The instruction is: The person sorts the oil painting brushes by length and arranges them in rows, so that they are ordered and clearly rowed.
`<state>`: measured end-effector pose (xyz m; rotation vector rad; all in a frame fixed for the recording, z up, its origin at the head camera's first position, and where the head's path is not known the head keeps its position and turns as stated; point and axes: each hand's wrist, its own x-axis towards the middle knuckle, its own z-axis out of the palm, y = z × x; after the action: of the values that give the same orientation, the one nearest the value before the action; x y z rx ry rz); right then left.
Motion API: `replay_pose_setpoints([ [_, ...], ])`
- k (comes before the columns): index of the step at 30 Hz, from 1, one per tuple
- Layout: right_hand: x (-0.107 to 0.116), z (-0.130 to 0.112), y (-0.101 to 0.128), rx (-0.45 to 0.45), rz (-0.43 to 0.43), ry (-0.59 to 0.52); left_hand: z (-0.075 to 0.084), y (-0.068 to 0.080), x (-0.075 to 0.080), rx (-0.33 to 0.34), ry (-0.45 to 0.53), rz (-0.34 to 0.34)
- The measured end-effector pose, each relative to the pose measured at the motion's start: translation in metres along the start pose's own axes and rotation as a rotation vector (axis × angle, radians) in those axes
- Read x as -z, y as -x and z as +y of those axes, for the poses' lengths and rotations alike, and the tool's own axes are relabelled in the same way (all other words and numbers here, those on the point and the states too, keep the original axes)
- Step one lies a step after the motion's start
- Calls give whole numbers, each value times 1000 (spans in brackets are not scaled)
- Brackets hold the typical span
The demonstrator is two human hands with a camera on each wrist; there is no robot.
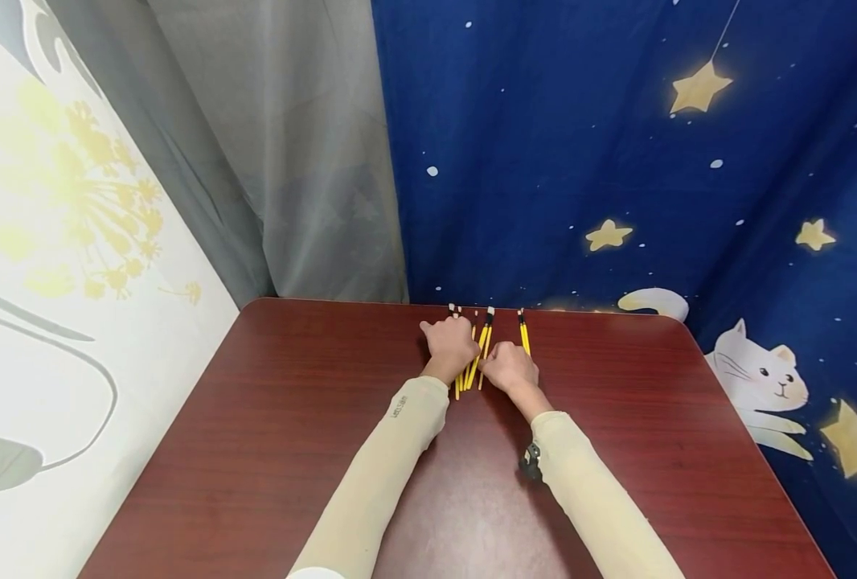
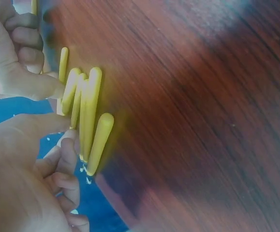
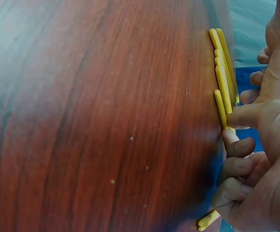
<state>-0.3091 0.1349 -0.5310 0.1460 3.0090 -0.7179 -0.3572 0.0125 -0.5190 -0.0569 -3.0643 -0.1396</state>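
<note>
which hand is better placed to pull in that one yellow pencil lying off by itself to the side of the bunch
The right hand, probably. The lone yellow pencil lies on the dark red wooden table just beyond its knuckles, on its outer side. The left hand sits across the bunch of yellow pencils, farther away.

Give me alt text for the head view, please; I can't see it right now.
Two hands meet at the far edge of a dark red table: the left hand and right hand both rest on a bunch of yellow pencils lying between them. One more yellow pencil lies just right of them.
</note>
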Motion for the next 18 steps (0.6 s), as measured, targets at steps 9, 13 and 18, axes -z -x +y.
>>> replay_pose_setpoints([
  [9,-1,2,-1,-20,13,7,1,1,-3,41,11,-2],
  [13,-2,2,-1,-15,26,1,2,3,-2,51,18,-4],
  [18,-2,2,-1,-17,31,-2,3,5,3,63,40,-39],
])
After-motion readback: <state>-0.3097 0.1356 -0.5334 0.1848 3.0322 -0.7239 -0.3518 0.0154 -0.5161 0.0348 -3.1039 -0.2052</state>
